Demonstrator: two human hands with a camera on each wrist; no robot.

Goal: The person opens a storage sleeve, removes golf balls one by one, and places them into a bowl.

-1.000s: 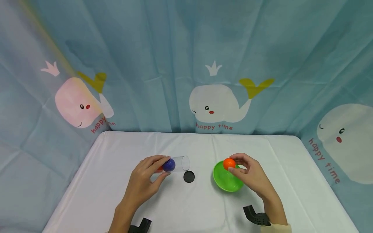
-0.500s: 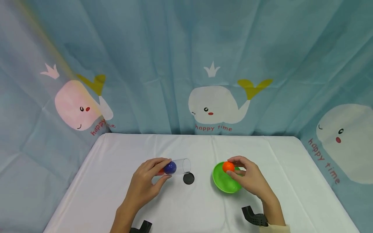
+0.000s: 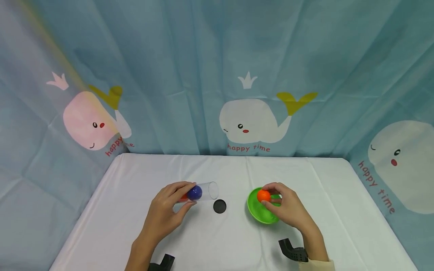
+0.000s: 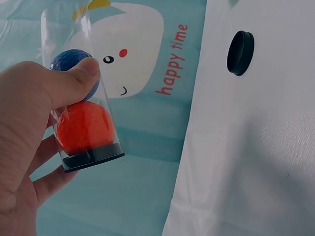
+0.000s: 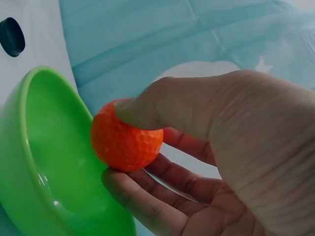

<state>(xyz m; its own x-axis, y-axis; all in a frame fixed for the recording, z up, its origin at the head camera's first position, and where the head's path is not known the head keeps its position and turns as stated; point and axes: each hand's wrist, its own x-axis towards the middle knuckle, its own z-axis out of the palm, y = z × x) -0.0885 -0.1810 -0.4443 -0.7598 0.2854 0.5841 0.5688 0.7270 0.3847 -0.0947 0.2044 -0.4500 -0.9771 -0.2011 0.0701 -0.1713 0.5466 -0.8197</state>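
Note:
My left hand [image 3: 167, 207] grips a clear plastic tube [image 4: 86, 29] with a black base. Inside it a blue golf ball [image 4: 71, 60] rests against an orange-red golf ball [image 4: 86, 129] at the base end. In the head view the tube lies tilted on its side, its uncapped end pointing right. My right hand [image 3: 288, 205] pinches an orange golf ball [image 5: 125, 140] between thumb and fingers, over the rim of a green bowl [image 5: 34, 162]. No ball shows in the visible part of the bowl.
A round black cap [image 3: 219, 206] lies on the white tablecloth [image 3: 234, 241] between the tube and the bowl. Behind the table hangs a blue curtain [image 3: 190, 75] with printed whales. Each wrist carries a black camera mount [image 3: 293, 251].
My right hand has shifted slightly left and down with the orange golf ball, over the bowl. The left hand and tube have moved only a little; the cap stays put.

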